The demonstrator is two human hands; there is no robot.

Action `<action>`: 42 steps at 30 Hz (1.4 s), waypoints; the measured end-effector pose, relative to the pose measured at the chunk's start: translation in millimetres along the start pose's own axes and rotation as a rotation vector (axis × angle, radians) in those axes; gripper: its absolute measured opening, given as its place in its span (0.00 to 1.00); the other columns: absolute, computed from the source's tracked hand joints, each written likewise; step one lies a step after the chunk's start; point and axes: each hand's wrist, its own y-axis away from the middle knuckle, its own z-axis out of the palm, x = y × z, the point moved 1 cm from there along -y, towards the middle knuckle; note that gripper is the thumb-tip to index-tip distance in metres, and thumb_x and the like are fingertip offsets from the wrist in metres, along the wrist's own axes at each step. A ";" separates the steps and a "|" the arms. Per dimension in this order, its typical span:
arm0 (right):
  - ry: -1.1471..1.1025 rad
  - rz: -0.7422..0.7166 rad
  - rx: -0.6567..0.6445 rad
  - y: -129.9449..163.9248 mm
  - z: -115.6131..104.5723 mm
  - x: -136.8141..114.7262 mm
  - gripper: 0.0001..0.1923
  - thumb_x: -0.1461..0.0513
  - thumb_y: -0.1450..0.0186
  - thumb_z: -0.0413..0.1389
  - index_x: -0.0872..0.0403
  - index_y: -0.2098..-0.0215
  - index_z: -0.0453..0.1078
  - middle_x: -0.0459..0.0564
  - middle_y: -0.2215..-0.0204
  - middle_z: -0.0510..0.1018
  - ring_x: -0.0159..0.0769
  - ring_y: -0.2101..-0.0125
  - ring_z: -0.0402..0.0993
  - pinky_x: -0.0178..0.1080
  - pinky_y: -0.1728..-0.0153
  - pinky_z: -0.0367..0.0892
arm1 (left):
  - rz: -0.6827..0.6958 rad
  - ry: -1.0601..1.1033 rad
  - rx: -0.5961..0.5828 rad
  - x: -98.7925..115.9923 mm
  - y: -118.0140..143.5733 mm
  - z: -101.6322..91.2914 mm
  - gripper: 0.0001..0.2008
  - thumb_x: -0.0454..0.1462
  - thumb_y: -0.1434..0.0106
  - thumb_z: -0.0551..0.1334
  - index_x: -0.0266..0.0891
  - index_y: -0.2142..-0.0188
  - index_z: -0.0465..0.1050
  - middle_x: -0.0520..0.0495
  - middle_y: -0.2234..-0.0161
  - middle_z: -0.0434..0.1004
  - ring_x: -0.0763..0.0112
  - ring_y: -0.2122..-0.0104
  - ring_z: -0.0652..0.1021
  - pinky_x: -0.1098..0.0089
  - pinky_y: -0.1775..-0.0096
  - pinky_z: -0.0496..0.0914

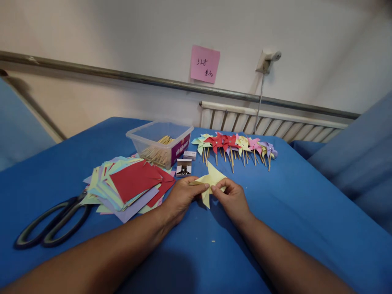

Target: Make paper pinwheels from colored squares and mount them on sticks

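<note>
Between my two hands is a yellow paper pinwheel (pixel 214 174), its blades partly folded toward the middle and no stick showing on it. My left hand (pixel 184 195) pinches its left side, the thumb near the centre. On the right side, my right hand (pixel 234 199) grips the paper with thumb and fingers, also close to the centre. Just beyond my left hand stands a small open box (pixel 184 168) of metal pins, with another small white box (pixel 190 155) behind it. Finished pinwheels (pixel 229 143) on sticks lie in a row farther back.
A pile of coloured paper sheets (pixel 134 181) lies to the left, partly over the black-handled scissors (pixel 58 222). Behind it is a clear plastic tub (pixel 137 141) holding wooden sticks (pixel 157 153). A blue cloth (pixel 294 220) covers the table; a radiator (pixel 272 118) is at the wall.
</note>
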 end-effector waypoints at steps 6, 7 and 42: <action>0.004 -0.001 0.011 2.0 1.2 -1.5 0.11 0.57 0.45 0.59 0.54 0.78 0.65 0.38 0.86 0.62 0.25 0.84 0.52 0.31 0.81 0.49 | -0.009 -0.002 -0.006 0.1 0.6 0.0 0.14 0.39 0.54 0.71 0.35 0.72 0.70 0.49 0.77 0.74 0.70 0.77 0.74 0.69 0.71 0.66; 0.010 -0.004 0.008 2.2 1.4 -1.6 0.11 0.57 0.46 0.59 0.55 0.78 0.65 0.38 0.85 0.62 0.25 0.84 0.52 0.31 0.81 0.49 | -0.008 -0.001 -0.004 0.0 0.7 -0.1 0.14 0.39 0.54 0.71 0.35 0.72 0.70 0.49 0.77 0.74 0.71 0.77 0.74 0.69 0.71 0.66; -0.318 0.020 0.116 -0.3 -5.1 -4.9 0.22 0.58 0.48 0.65 0.51 0.57 0.66 0.48 0.61 0.76 0.32 0.68 0.72 0.34 0.68 0.67 | -0.007 0.001 -0.004 8.1 5.2 3.1 0.10 0.35 0.55 0.69 0.35 0.72 0.74 0.46 0.74 0.77 0.67 0.75 0.76 0.66 0.69 0.69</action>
